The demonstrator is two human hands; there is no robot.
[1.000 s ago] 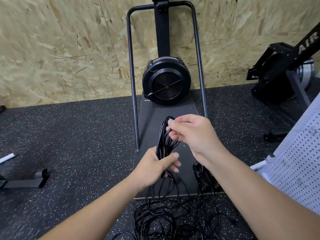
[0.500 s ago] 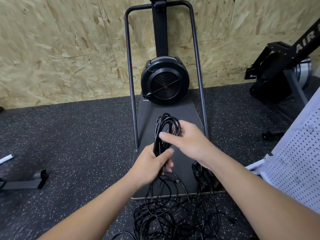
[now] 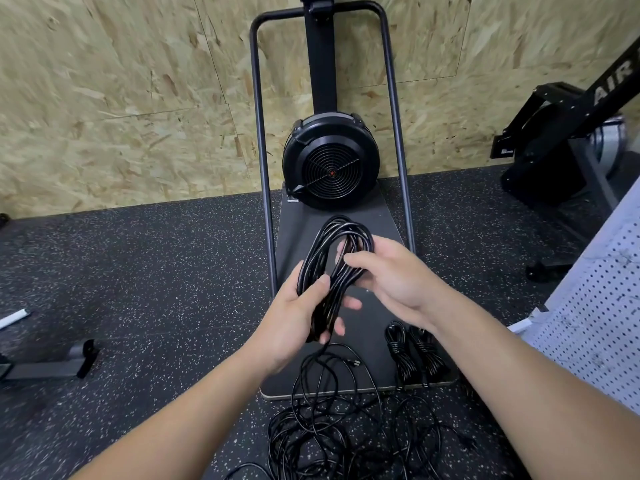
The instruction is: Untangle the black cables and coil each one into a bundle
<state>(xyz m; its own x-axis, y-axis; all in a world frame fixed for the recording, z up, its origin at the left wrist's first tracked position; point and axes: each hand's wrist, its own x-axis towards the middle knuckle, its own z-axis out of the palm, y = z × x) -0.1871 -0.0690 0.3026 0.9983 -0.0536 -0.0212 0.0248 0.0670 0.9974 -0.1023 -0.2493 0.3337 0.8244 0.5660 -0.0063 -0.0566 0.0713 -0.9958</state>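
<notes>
Since a second ago the coil (image 3: 332,268) has grown wider at its top — the loops now spread into an open oval rather than the narrow bunch seen before — and the right hand (image 3: 391,278) has dropped from the top of the loops to their right side. Both forearms reach forward from the bottom of the view and meet over the dark platform (image 3: 377,223) of the fan machine (image 3: 330,161). The left hand (image 3: 298,313) grips the lower part of the coil, thumb pressed across the front of the strands and fingers curled round behind them, their tips showing on the right. The right hand's fingers are hooked round the upper right strands, thumb on the near side. From the left fist a loose strand falls to the tangled cables (image 3: 346,434) on the speckled floor (image 3: 138,289). Two finished bundles (image 3: 415,355) lie on the platform's near right corner — just below the right wrist.
</notes>
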